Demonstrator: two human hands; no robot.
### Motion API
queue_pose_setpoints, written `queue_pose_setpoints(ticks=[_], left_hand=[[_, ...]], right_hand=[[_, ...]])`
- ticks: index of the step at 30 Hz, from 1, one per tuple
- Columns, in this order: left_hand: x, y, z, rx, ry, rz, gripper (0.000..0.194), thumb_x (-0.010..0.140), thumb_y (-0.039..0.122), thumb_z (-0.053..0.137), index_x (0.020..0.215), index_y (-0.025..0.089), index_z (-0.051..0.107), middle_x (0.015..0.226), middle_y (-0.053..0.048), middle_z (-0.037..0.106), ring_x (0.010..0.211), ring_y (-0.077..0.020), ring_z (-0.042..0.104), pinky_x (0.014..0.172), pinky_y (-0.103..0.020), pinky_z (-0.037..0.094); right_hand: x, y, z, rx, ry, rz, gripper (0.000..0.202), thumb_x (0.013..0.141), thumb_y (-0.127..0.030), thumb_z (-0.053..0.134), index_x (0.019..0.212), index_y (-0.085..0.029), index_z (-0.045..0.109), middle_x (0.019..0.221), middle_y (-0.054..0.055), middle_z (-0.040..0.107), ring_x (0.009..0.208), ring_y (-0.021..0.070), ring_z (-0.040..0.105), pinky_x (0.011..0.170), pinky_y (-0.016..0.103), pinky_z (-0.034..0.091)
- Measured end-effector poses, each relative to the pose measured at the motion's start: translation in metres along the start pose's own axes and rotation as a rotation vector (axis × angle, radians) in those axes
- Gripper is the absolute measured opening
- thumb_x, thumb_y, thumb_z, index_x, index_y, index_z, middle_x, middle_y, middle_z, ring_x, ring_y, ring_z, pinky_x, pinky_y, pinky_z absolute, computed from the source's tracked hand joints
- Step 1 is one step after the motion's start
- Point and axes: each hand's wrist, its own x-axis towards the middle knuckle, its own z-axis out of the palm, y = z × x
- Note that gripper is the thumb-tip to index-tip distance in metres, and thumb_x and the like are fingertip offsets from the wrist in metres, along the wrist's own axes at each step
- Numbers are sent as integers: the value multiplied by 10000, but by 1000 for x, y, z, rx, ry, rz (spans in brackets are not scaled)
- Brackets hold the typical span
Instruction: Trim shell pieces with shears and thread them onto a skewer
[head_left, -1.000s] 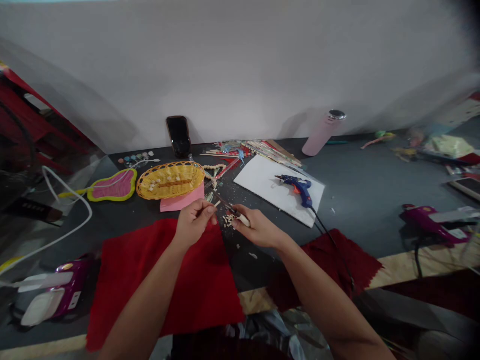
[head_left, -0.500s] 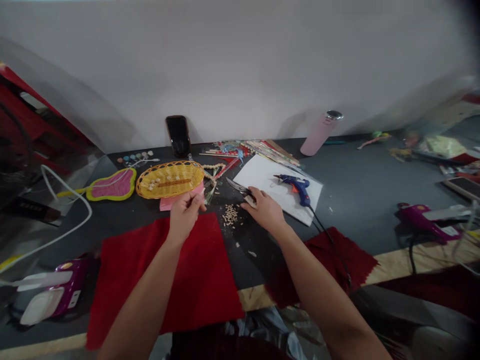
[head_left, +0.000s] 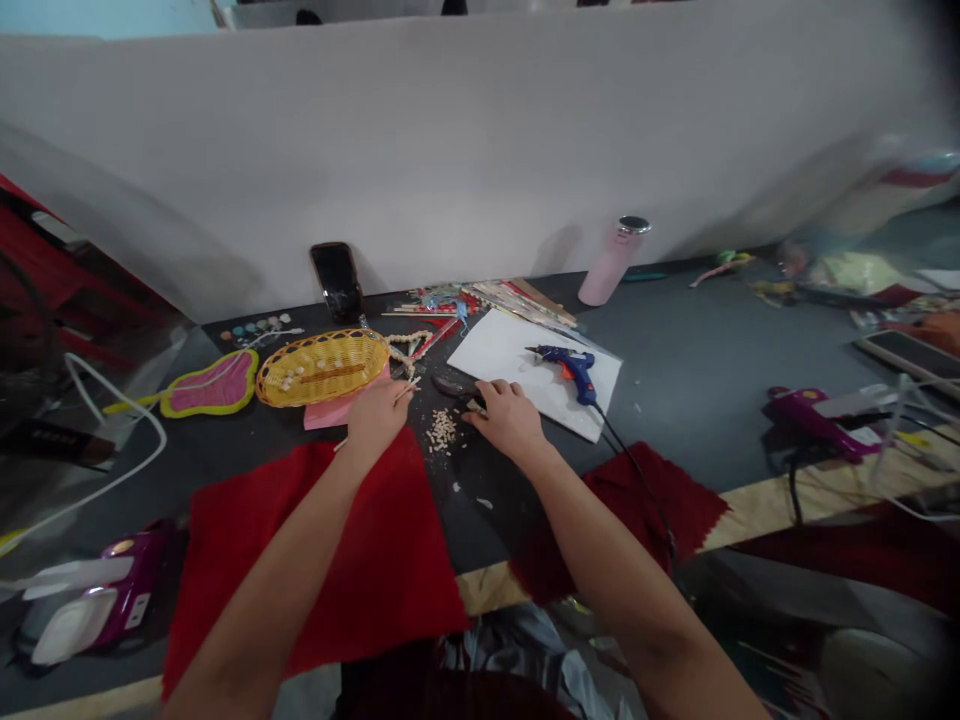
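Observation:
My left hand (head_left: pixel 375 415) is closed around thin wooden sticks (head_left: pixel 407 387), their ends poking out past the fingers toward the middle of the table. Across from it, my right hand (head_left: pixel 510 415) is closed on the handles of dark-bladed pruning shears (head_left: pixel 448 386). The blades point left, toward the stick ends, with a small gap between. Below the shears lies a scattered pile of short cut stick pieces (head_left: pixel 442 430). A yellow woven basket (head_left: pixel 322 370) with a few light bits inside stands just left of my left hand, partly over a pink block (head_left: pixel 322 415).
A blue glue gun (head_left: pixel 566 368) lies on a white board (head_left: pixel 495 350) at right. Loose sticks and strips (head_left: pixel 517 305), a propped phone (head_left: pixel 337 280) and a pink bottle (head_left: pixel 615 260) line the back. Red cloth (head_left: pixel 315 550) covers the front left.
The view has shifted, so most things sit slightly further left. In my left hand the sticks now show at both ends. The right hand still holds the shears, with their blades turned flatter.

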Motion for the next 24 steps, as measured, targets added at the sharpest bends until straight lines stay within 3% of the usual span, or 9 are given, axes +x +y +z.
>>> queue_pose_setpoints(ticks=[5, 10, 16, 20, 24], left_hand=[[32, 12, 1, 255, -133, 5, 322, 837, 177, 360, 938, 201, 665, 948, -123, 627, 858, -250, 592, 677, -319, 422], [41, 13, 5, 339, -157, 61, 330, 858, 187, 333, 941, 177, 652, 964, -132, 614, 880, -257, 591, 704, -343, 440], [42, 12, 10, 354, -167, 84, 298, 849, 155, 348, 988, 170, 611, 1026, -131, 596, 925, -262, 579, 719, -349, 443], [36, 17, 2, 336, -141, 73, 308, 849, 154, 344, 1059, 167, 569, 1086, -146, 568, 929, -268, 573, 717, -362, 441], [15, 27, -11, 79, -8, 109, 252, 866, 255, 371, 968, 168, 584, 1041, -116, 588, 950, -242, 552, 766, -338, 421]], right_hand=[[-2, -1, -1, 29, 70, -42, 308, 845, -381, 475, 1120, -251, 525, 1152, 106, 510, 1039, 286, 402, 787, 429, 417], [0, 1, -1, 111, 164, -138, 281, 874, -286, 415, 1117, -236, 547, 1144, 87, 516, 1045, 261, 389, 849, 411, 390], [3, 5, 7, 206, 219, -255, 294, 865, -181, 399, 1099, -177, 575, 1093, 101, 538, 1033, 228, 417, 926, 385, 352], [5, 6, 10, 281, 267, -289, 272, 849, -153, 418, 1050, -170, 601, 1041, 100, 564, 994, 224, 451, 914, 382, 373], [4, 1, 8, 489, 336, -296, 273, 865, -169, 409, 1090, -191, 562, 1010, 82, 587, 962, 203, 491, 874, 359, 415]])
